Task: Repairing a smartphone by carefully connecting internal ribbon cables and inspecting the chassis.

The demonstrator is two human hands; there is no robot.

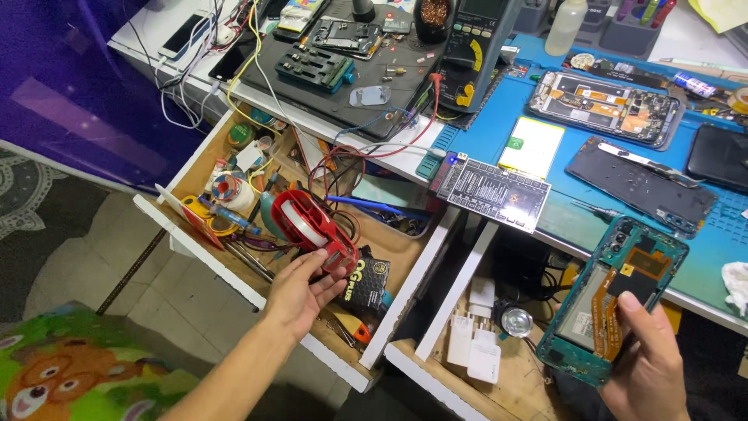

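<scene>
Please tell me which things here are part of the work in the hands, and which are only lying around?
In hand:
- red tape dispenser, held by left hand over open drawer
- opened teal phone, held by right hand

Lying about:
- multimeter
- white chargers
- second opened phone
- white bottle

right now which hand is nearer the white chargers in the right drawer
Right. The right hand, holding the teal phone frame, sits just right of the white chargers. The left hand is farther off over the left drawer, gripping the red tape dispenser.
</scene>
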